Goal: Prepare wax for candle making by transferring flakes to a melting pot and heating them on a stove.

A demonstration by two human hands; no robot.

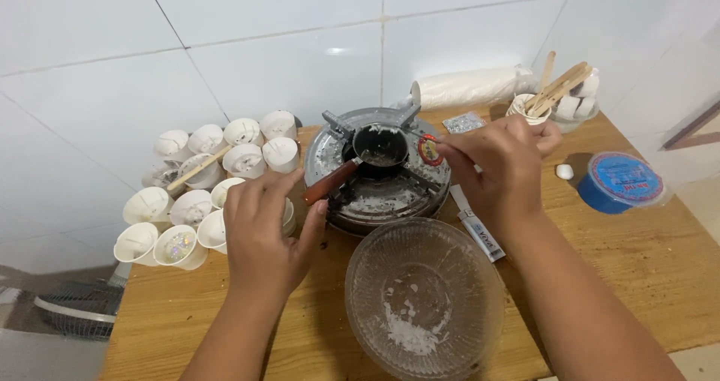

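View: one head-worn camera, above the wooden table [637,276], tilted down toward the tiled wall.
Nearness: close; fingers [457,145] mid-frame, glass bowl [424,298] just below them.
Overlap: single view only.

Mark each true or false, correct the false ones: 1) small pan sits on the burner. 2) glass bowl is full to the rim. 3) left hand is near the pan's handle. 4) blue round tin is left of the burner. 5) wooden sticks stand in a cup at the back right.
1) True: the small dark pan sits on the round burner.
2) False: the glass bowl holds only some white crumbs at the bottom.
3) True: the left hand is beside the reddish-brown handle; contact cannot be told.
4) False: the blue round tin lies to the right, on the wooden table.
5) True: the wooden sticks stand in a white cup behind the right hand.
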